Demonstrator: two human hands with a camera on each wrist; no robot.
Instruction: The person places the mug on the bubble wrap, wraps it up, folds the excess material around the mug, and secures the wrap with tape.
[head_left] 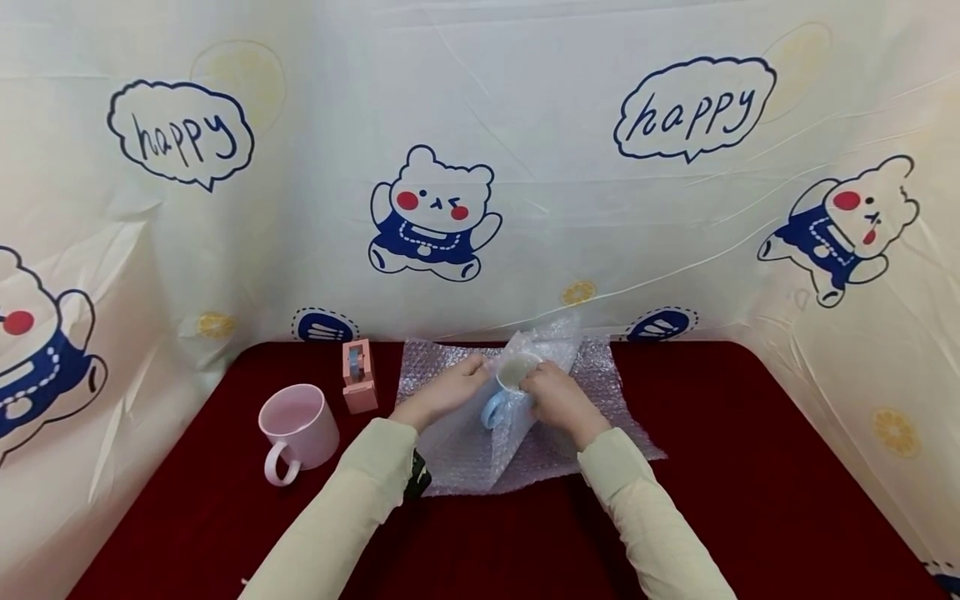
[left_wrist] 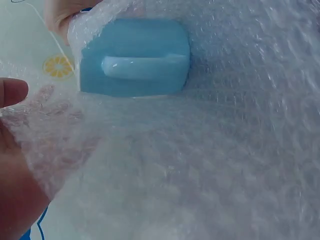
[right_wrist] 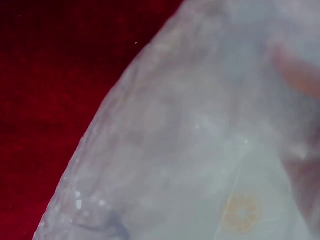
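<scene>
A light blue mug [head_left: 491, 410] stands partly wrapped in a sheet of bubble wrap [head_left: 450, 467]. In the left wrist view, the mug [left_wrist: 140, 45] shows its handle side, with the clear sheet around it. My left hand [head_left: 450, 390] holds a raised part of the wrap left of the mug; its thumb [left_wrist: 14, 92] shows in front, the fingers blurred behind the sheet. With curled fingers, my right hand [head_left: 558, 402] grips the mug's rim on the right, wrap folded against it. The right wrist view shows mostly wrap [right_wrist: 165, 130], with part of the hand blurred behind it.
A pink mug [head_left: 300, 425] stands to the left, its handle toward me. Behind it is a pink tape dispenser [head_left: 360, 379] with a blue roll. The dark red tabletop [head_left: 750, 467] meets a printed white curtain [head_left: 555, 208] at the back.
</scene>
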